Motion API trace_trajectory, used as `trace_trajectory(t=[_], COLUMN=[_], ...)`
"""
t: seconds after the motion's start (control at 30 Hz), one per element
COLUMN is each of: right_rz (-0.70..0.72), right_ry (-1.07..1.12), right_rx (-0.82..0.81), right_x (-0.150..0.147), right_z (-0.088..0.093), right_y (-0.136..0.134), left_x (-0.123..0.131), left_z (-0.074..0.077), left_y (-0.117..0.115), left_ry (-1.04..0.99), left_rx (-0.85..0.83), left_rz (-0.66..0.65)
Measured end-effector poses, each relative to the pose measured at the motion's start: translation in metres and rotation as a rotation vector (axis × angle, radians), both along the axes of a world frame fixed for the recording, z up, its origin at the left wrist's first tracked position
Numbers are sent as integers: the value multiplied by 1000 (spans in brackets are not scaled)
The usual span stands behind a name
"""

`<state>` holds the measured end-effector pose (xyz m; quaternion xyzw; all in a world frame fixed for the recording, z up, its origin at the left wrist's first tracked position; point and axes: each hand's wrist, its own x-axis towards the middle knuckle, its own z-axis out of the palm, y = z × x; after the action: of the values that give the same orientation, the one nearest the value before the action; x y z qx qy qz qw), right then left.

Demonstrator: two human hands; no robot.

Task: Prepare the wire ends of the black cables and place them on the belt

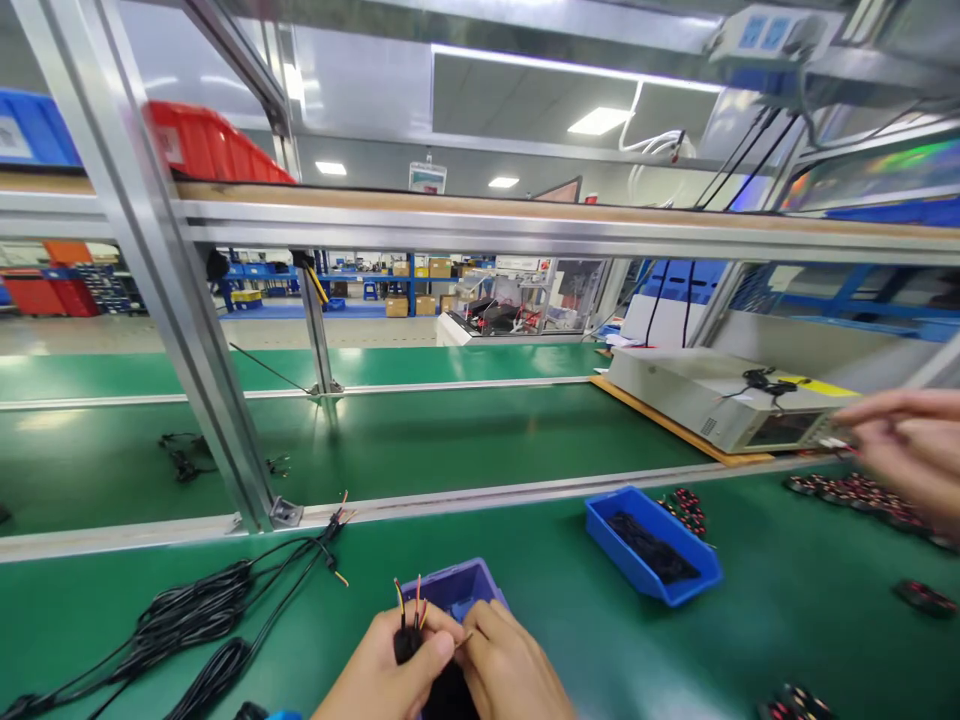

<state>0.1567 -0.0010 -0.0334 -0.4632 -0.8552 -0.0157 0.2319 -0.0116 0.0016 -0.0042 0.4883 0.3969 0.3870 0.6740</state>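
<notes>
My left hand is closed around a black cable end whose red, yellow and orange wire tips stick up above the fingers. My right hand is closed too, its fingertips pinching at the same cable end beside the left thumb. Both hands are at the bottom centre, just in front of a small blue-purple bin. A bundle of black cables with bared coloured tips lies to the left on the green mat.
A blue tray holds black parts. Small black-and-red components lie at the right, where another person's hand reaches in. A beige box sits behind. An aluminium frame post stands at the left. Red and blue crates sit overhead.
</notes>
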Motion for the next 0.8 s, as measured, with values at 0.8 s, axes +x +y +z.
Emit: trace_trajectory(t=[0.8], right_rz=[96], right_ry=[513], right_rx=[-187], right_x=[7], right_z=[20], right_y=[-1], left_x=[-5], left_z=[-4], left_y=[2], left_ry=[-73], left_rx=[-75], left_rz=[10])
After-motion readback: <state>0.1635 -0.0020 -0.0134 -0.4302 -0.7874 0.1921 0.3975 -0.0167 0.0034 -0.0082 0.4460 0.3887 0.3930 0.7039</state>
